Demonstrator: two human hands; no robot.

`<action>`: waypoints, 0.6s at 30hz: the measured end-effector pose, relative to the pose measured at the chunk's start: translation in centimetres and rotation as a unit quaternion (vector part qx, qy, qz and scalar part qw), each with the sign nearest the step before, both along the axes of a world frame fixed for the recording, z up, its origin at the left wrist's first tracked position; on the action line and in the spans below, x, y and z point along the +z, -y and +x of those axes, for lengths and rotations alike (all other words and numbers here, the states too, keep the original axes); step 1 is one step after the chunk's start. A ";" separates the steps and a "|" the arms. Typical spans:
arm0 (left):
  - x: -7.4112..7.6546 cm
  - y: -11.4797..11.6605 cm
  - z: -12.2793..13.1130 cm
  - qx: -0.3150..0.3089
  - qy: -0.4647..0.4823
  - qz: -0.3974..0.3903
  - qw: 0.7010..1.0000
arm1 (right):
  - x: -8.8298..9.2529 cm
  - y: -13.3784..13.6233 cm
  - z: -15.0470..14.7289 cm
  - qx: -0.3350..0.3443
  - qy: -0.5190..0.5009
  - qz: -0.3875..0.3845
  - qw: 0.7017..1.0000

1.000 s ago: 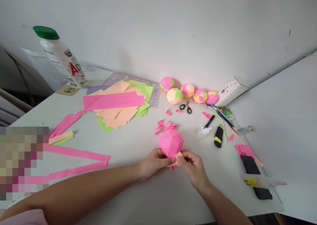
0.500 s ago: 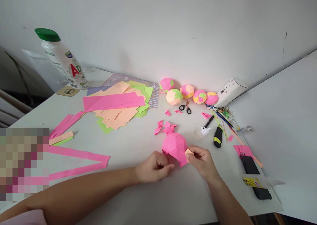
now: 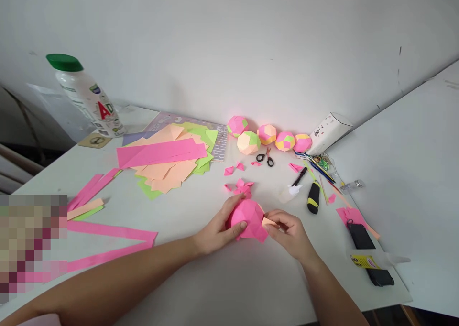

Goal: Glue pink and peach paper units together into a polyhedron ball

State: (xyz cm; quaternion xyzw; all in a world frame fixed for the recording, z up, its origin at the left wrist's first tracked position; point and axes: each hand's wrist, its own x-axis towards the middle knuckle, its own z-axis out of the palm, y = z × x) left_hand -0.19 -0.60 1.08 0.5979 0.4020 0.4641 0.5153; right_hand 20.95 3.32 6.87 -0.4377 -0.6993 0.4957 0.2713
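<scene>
A partly built pink folded-paper ball (image 3: 248, 216) sits low in the middle, with my left hand (image 3: 223, 225) wrapped round its left side, thumb across the front. On the ball's right side my right hand (image 3: 289, 231) pinches a small peach paper piece (image 3: 268, 222) against its edge. The ball's far side and underside are hidden. Just behind it lie several small folded pink paper pieces (image 3: 244, 186). Further back stands a group of finished paper balls in pink, peach, green and yellow, one of them a peach and green ball (image 3: 248, 143).
Scissors (image 3: 265, 157), a cutter (image 3: 313, 197) and a small glue bottle (image 3: 289, 192) lie behind my right hand. Layered coloured paper (image 3: 168, 154) and pink strips (image 3: 114, 230) spread to the left. A tall bottle (image 3: 88, 94) stands back left; a black case (image 3: 362, 237) lies right.
My left hand has opened from a curled pose beside the ball and taken hold of its left side. The ball has turned slightly; my right hand keeps the peach piece.
</scene>
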 end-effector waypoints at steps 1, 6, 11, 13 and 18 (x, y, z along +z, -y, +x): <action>-0.2 0.1 0.1 0.002 -0.005 0.005 1.000 | -0.1 -0.1 0.1 -0.008 -0.013 -0.007 1.000; -1.1 0.3 0.5 0.006 -0.041 0.069 0.997 | -0.4 -0.2 0.4 -0.024 -0.062 -0.057 0.996; -1.1 0.2 0.6 -0.016 -0.026 0.120 0.992 | -0.5 0.3 -0.2 -0.006 -0.086 -0.073 0.994; -0.9 0.2 0.6 -0.035 0.018 0.100 0.994 | -0.4 0.5 -0.5 0.008 -0.098 -0.080 0.992; -0.6 0.1 0.4 -0.081 0.049 0.080 0.992 | -0.3 0.8 -0.6 0.028 -0.108 -0.088 0.990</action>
